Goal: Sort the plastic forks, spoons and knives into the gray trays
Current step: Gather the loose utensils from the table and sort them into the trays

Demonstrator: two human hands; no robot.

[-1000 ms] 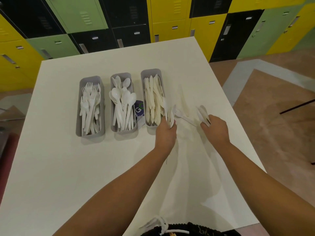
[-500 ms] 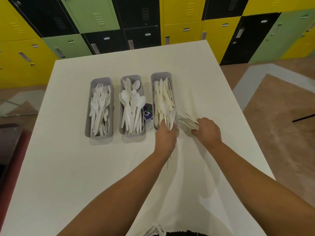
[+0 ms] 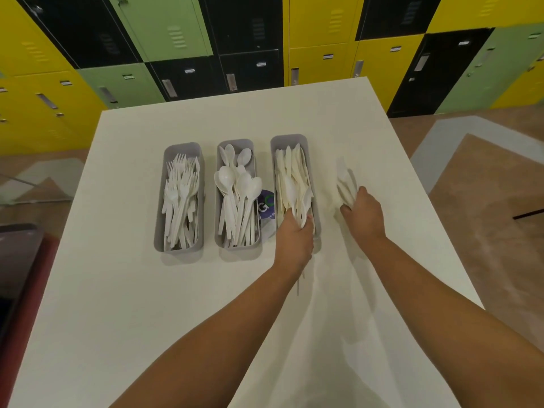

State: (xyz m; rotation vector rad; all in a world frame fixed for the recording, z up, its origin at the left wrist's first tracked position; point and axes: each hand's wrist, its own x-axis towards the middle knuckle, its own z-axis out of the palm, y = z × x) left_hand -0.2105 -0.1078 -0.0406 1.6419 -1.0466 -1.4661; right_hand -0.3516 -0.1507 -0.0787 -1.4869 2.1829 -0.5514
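Observation:
Three gray trays stand side by side on the white table [image 3: 117,290]. The left tray [image 3: 159,231] holds white forks, the middle tray [image 3: 218,231] white spoons, the right tray [image 3: 312,172] cream knives. My left hand [image 3: 294,240] is over the near end of the knife tray and grips a few white utensils [image 3: 300,207], which I cannot tell apart. My right hand [image 3: 365,213], on the table right of that tray, holds a small bunch of white cutlery [image 3: 346,184] fanned away from me.
A purple and white packet [image 3: 266,206] lies between the spoon tray and the knife tray. Yellow, green and black lockers [image 3: 265,39] stand behind the table's far edge. The table's right edge [image 3: 435,231] drops to a brown floor.
My left hand moved from beside the knife tray to over its near end with its utensils. My right hand shifted right, away from the tray, with its bunch pointing away from me.

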